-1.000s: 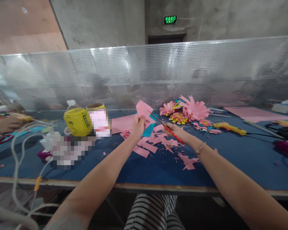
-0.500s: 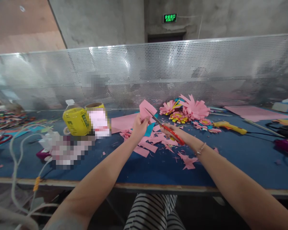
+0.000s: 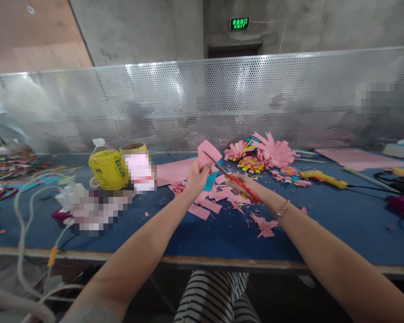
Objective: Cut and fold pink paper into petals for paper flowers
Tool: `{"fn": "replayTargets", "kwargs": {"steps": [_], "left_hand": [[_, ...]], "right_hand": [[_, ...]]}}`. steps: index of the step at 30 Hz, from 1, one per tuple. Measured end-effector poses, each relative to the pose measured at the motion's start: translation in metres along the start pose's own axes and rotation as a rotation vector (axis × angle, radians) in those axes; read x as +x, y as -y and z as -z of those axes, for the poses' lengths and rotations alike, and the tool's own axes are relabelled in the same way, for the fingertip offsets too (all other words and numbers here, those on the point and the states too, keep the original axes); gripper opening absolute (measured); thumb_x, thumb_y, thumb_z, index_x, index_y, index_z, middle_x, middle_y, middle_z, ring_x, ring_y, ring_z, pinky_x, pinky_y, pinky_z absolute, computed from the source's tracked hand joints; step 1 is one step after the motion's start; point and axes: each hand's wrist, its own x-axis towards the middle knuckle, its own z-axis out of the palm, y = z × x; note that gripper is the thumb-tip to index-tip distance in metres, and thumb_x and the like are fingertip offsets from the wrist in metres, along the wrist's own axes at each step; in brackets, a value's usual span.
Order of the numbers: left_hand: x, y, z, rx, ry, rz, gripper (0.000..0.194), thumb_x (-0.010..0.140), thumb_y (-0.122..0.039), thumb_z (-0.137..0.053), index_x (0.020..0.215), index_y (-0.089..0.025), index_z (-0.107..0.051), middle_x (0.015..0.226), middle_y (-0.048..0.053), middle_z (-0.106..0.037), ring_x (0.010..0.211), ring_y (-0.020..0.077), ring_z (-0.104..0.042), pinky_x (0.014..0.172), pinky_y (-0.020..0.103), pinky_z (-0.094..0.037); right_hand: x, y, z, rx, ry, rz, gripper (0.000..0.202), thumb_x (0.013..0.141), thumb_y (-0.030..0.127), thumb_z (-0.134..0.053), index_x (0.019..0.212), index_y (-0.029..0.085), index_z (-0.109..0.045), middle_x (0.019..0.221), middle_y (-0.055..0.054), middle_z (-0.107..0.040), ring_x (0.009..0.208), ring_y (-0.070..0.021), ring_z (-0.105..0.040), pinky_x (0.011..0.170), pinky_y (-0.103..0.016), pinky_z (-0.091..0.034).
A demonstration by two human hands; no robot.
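Note:
My left hand pinches a small piece of pink paper above the table. Red-handled scissors are gripped in my right hand, and their blades lie across the pink piece. Whether the blades are parted is hard to make out. Pink paper scraps are strewn beneath both hands, and a blue paper piece shows just behind my left hand. A larger pink sheet lies to the left of it. Behind my right hand sit fringed pink paper flowers.
A yellow-labelled jug and a yellow roll stand to the left, near a white cable. A yellow glue gun lies at right, with a pink sheet behind it. A perforated metal screen closes the table's back.
Almost nothing differs. My hands, the pink paper and the scissors hold nearly the same pose, while the whole view has shifted very slightly.

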Motion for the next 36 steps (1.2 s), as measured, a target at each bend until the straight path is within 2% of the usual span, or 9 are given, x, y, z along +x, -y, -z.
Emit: {"fn": "replayTargets", "kwargs": {"steps": [5,8,16,20,25,36], "left_hand": [[0.0,-0.002,0.0,-0.132,0.042,0.107,0.018,0.076,-0.031,-0.041,0.065,-0.018,-0.037,0.046,-0.007,-0.042,0.03,0.0014,-0.023,0.033,0.017,-0.015],[0.0,-0.003,0.001,-0.166,0.048,0.134,0.023,0.078,-0.032,-0.038,0.06,-0.017,-0.036,0.041,-0.007,-0.036,0.029,0.0016,-0.021,0.032,0.017,-0.013],[0.001,0.0,0.001,-0.224,0.06,0.129,0.026,0.078,-0.032,-0.039,0.057,-0.016,-0.039,0.038,-0.007,-0.032,0.028,0.0014,-0.02,0.031,0.017,-0.012],[0.0,0.005,0.0,-0.254,0.089,0.137,0.027,0.076,-0.038,-0.042,0.059,-0.017,-0.039,0.043,-0.006,-0.04,0.028,0.0006,-0.022,0.031,0.017,-0.012],[0.0,0.009,-0.002,-0.265,0.149,0.143,0.029,0.075,-0.041,-0.044,0.059,-0.016,-0.041,0.043,-0.004,-0.043,0.027,0.0004,-0.022,0.03,0.017,-0.011],[-0.004,0.0,-0.003,-0.325,0.135,0.201,0.024,0.076,-0.034,-0.043,0.06,-0.016,-0.039,0.043,-0.003,-0.047,0.026,0.0007,-0.023,0.03,0.017,-0.012]], "right_hand": [[0.002,-0.001,0.001,-0.214,-0.079,0.126,0.037,0.064,0.053,-0.05,0.061,0.016,-0.047,0.046,0.005,-0.036,0.038,-0.0054,-0.034,0.038,-0.019,-0.026],[0.004,-0.003,0.001,-0.245,-0.097,0.096,0.038,0.065,0.054,-0.047,0.061,0.016,-0.048,0.043,0.005,-0.034,0.035,-0.0055,-0.034,0.035,-0.019,-0.025],[0.001,-0.001,-0.006,-0.048,-0.031,0.044,0.038,0.069,0.056,-0.041,0.061,0.019,-0.041,0.041,0.006,-0.033,0.031,-0.0054,-0.032,0.031,-0.019,-0.026],[-0.001,-0.007,-0.01,0.148,0.045,0.019,0.039,0.07,0.058,-0.04,0.065,0.02,-0.039,0.045,0.006,-0.034,0.034,-0.0045,-0.031,0.032,-0.018,-0.024],[0.001,-0.014,-0.011,0.229,0.053,0.02,0.039,0.07,0.059,-0.039,0.068,0.02,-0.039,0.048,0.006,-0.038,0.035,-0.0048,-0.031,0.032,-0.018,-0.025],[0.002,-0.002,-0.014,-0.061,-0.105,0.083,0.043,0.073,0.058,-0.036,0.058,0.018,-0.037,0.041,0.005,-0.032,0.034,-0.0047,-0.03,0.033,-0.019,-0.025]]}}
